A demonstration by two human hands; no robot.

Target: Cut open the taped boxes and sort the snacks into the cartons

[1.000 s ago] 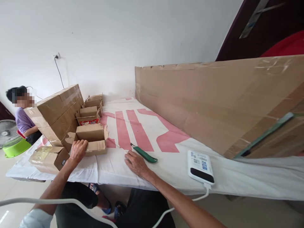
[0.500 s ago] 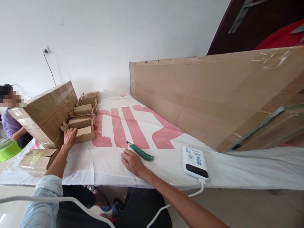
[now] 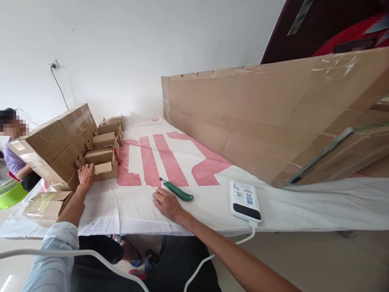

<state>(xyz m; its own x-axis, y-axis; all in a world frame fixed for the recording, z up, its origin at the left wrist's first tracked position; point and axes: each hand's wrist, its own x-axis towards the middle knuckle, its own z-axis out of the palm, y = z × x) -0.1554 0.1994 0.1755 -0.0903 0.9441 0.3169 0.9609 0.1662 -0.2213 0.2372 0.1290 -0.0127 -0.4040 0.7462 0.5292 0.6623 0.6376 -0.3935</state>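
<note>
My left hand (image 3: pixel 86 174) rests against the near end of a small open cardboard box (image 3: pixel 103 170), the nearest of a row of small boxes (image 3: pixel 105 140) lined up beside a large taped carton (image 3: pixel 57 142). Its fingers curl on the box's edge. My right hand (image 3: pixel 167 204) lies flat on the white and pink cloth (image 3: pixel 152 162), fingers spread, holding nothing. A green utility knife (image 3: pixel 176 190) lies just beyond its fingertips.
A white power bank (image 3: pixel 244 200) with a cable lies to the right of my right hand. A long cardboard sheet (image 3: pixel 258 117) leans along the table's right side. A flat small box (image 3: pixel 45 205) sits at the left edge. Another person (image 3: pixel 12 150) sits far left by a green basin.
My left hand has pushed the small open box away from me, up against the row of small boxes. My right hand has stayed flat by the knife. The view shifted left.
</note>
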